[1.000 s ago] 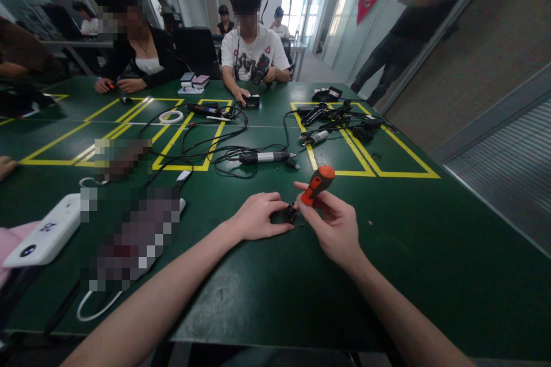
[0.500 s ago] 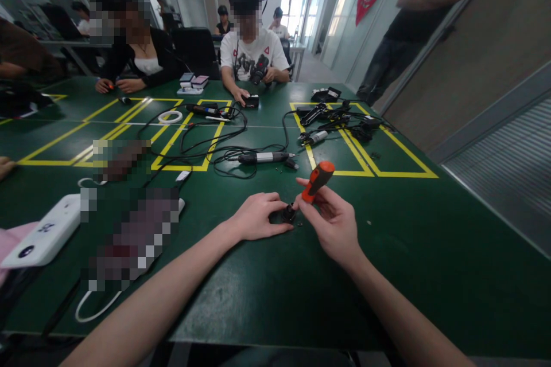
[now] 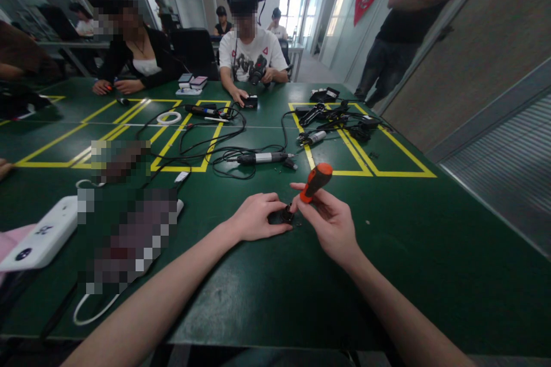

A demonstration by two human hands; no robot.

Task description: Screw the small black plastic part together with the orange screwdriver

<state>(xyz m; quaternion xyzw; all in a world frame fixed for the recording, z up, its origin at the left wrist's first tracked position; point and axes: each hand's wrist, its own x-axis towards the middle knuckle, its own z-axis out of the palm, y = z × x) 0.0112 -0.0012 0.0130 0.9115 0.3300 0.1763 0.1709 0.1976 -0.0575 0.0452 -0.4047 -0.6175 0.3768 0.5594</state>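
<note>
My left hand [image 3: 260, 217] rests on the green table, its fingers and thumb closed around a small black part [image 3: 287, 215] whose kind I cannot make out. In my right hand [image 3: 331, 223] is an orange and black screwdriver [image 3: 316, 182], pinched near the lower end of its handle. The handle leans up and to the right. Its lower end points down toward the black part; fingers hide the tip, so I cannot tell whether it touches. Tiny dark bits lie on the table just right of the part.
Beyond my hands lie a silver and black pen-shaped tool [image 3: 263, 158], tangled black cables and a second silver tool [image 3: 314, 137]. At left are a white power bank [image 3: 43, 235] and a blurred-out phone. A person [image 3: 249, 57] sits across the table [image 3: 408, 252].
The screwdriver handle has shifted very slightly, and my right index finger is stretched a little further left. The whole view has drifted a few pixels. Both hands keep their holds.
</note>
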